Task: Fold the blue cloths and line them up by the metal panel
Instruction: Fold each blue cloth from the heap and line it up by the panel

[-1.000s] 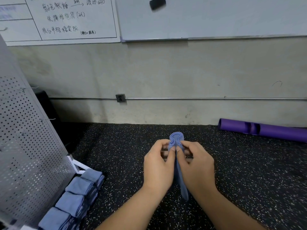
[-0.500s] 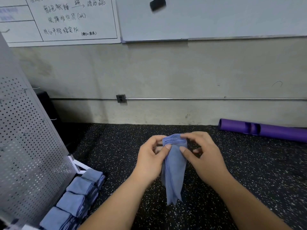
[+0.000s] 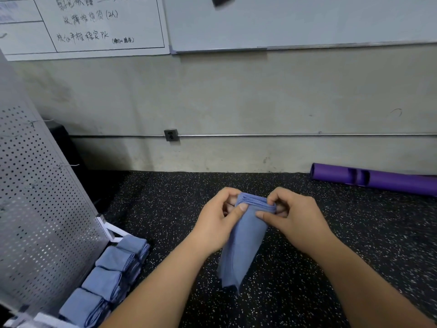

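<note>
Both forearms come in from the bottom edge and meet to the right of the panel [image 3: 40, 209], well apart from it. The left hand [image 3: 214, 223] has its thumb laid flat on the near face of the cloth [image 3: 243, 247] at the upper left corner, with the fingers curled round behind. The right hand [image 3: 295, 218] pinches the upper right corner, thumb on the near face and index finger bent over the top edge, the other fingers tucked behind. Each hand is thus closed on the cloth, the wrists roughly level and the knuckles turned outward.

The cloth hangs from this grip above the floor [image 3: 165, 209]. Its top edge shows several stacked layers, and it narrows toward its lower end. Whether that end touches the floor cannot be told.

Four folded cloths [image 3: 111, 275] lie in a row at the foot of the panel, each touching the next, along its white base.

On the wall beyond the panel hangs a sheet [image 3: 94, 27] of handwritten Chinese characters; "(2人)" and "PK" can be read, while the small bracketed note is too small to tell. A whiteboard [image 3: 307, 22] is further right of the panel, with a dark eraser [image 3: 222, 0] on it. An outlet [image 3: 171, 134] sits lower on the wall, and a purple tube [image 3: 378, 179] lies on the floor far right of the panel.
</note>
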The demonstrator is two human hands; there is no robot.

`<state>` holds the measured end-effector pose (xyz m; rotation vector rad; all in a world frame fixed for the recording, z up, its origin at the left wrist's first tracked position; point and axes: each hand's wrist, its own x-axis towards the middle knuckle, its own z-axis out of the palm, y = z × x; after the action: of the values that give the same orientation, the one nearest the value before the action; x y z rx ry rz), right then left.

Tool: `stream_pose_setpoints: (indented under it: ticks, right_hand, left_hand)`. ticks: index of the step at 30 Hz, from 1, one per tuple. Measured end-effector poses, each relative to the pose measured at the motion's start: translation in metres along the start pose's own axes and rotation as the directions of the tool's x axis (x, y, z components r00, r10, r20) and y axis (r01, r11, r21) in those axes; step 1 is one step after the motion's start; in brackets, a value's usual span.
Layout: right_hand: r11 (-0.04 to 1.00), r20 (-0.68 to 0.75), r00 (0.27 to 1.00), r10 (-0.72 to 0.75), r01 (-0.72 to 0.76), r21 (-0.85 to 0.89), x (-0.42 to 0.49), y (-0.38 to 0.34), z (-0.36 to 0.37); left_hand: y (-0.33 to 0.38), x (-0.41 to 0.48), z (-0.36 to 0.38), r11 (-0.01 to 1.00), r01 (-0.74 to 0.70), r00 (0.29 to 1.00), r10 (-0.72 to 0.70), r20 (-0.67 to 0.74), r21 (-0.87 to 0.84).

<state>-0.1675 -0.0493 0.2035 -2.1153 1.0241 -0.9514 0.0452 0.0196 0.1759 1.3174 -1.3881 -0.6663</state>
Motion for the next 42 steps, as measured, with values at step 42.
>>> stream_pose_setpoints:
  ticks: [42]
  right_hand:
    - [0.863, 0.113, 0.975, 0.189, -0.220, 0.455, -0.006, 0.002, 0.029]
  left_hand:
    - [0.008, -0.004, 0.006, 0.937, 0.203, 0.973, -0.225, -0.050, -0.283]
